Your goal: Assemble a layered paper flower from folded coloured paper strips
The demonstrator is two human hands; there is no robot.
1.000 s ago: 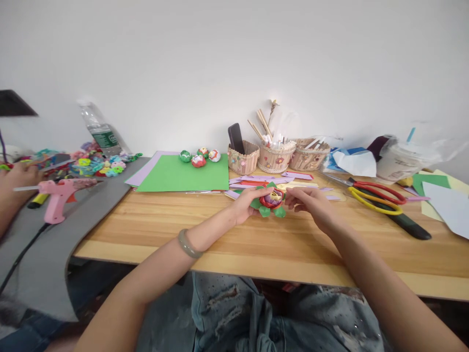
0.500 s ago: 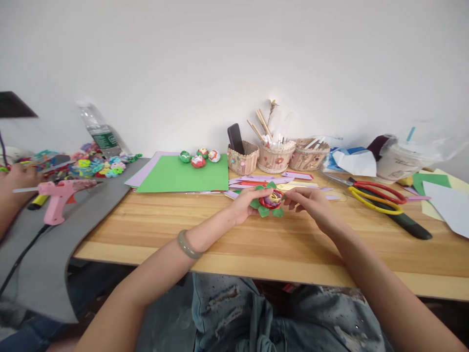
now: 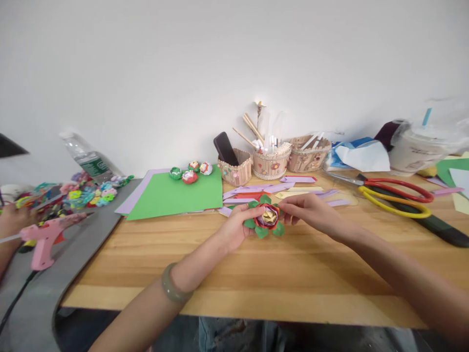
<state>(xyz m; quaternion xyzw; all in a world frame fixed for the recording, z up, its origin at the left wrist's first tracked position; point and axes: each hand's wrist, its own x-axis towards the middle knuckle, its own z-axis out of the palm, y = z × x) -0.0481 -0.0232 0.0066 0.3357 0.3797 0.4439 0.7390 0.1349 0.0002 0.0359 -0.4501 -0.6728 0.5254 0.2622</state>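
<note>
A folded paper flower [image 3: 269, 216] with a yellow centre, purple and red petals and green outer leaves is held just above the wooden table. My left hand [image 3: 235, 226] grips it from the left, thumb on the petals and the other fingers underneath, partly hidden. At its right edge, my right hand [image 3: 309, 212] pinches a petal between thumb and fingertips. Behind the hands lie folded paper strips [image 3: 252, 188] in purple, red and yellow. Several small finished paper flowers [image 3: 189, 177] sit on a green paper sheet [image 3: 176, 198] to the left.
Three decorated baskets [image 3: 271, 165] stand by the wall, one holding a black phone [image 3: 225, 149]. Scissors [image 3: 399, 198] and a plastic cup [image 3: 414, 149] are at right. On the left are a pink glue gun [image 3: 46, 239], a bottle [image 3: 90, 159] and a co-worker's hand [image 3: 12, 222].
The head view has tilted up and moved closer, shifting the scene. Both hands stay on the flower, which now faces the camera more, its yellow centre showing more fully.
</note>
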